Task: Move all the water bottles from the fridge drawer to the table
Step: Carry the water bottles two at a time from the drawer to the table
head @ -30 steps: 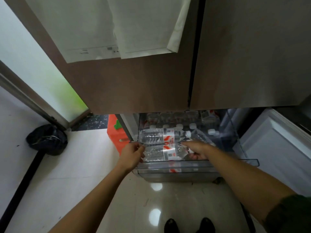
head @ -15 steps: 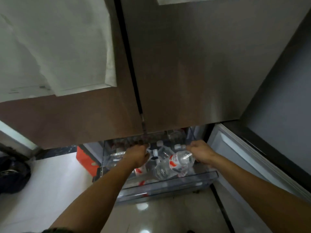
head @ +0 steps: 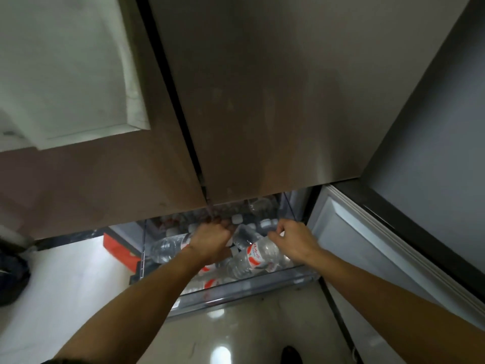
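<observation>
1. White paper sheets (head: 65, 74), upper left, on brown fridge door (head: 275, 101).
2. Orange-red box (head: 118, 249), left of centre, on floor.
3. Black bag (head: 10, 279), left edge.
4. Glossy pale floor (head: 65, 285); 1 dark shoe (head: 291, 355), bottom edge.

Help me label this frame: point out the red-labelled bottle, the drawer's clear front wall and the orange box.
red-labelled bottle (head: 258, 258), head view, on its red-and-white label.
drawer (head: 249, 290), head view, on its clear front wall.
orange box (head: 118, 248), head view, on its side face.

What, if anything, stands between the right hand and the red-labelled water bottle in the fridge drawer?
Nothing visible: the right hand pinches the red-labelled water bottle at its upper end, inside the open fridge drawer.
</observation>
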A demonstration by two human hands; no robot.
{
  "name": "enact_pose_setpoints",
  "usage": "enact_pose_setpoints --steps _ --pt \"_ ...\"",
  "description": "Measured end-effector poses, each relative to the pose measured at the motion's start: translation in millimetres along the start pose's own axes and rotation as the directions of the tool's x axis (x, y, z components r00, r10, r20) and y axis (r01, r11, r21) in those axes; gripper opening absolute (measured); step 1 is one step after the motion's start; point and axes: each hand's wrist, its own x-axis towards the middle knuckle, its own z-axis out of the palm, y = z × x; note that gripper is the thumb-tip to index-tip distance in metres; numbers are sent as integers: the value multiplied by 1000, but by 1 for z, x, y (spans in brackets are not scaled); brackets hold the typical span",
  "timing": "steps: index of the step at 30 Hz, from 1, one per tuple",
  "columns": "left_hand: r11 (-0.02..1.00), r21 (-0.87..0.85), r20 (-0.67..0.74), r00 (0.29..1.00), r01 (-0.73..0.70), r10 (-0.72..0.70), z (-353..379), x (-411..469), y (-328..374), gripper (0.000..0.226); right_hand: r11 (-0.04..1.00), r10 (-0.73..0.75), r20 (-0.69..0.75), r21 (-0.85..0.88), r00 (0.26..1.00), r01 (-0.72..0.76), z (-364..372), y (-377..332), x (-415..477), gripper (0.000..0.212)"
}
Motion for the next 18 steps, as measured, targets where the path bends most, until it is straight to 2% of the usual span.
enact_pose_setpoints --steps 3,9,14,18 --pt "1000 13 -76 997 -12 13 -2 -25 -5 52 997 -48 -20 -63 999 46 4 -4 2 28" --pt "997 77 -229 973 0 17 -2 -65 -27 48 939 -93 -19 -335 996 81 5 -22 7 51" --pt "983 146 -342 938 110 -54 -6 -90 -57 35 928 -179 -166 -356 970 110 20 -34 -8 47" --pt "970 8 -331 916 245 -228 -13 -119 -70 34 899 -282 -189 -395 941 190 30 -46 -27 37"
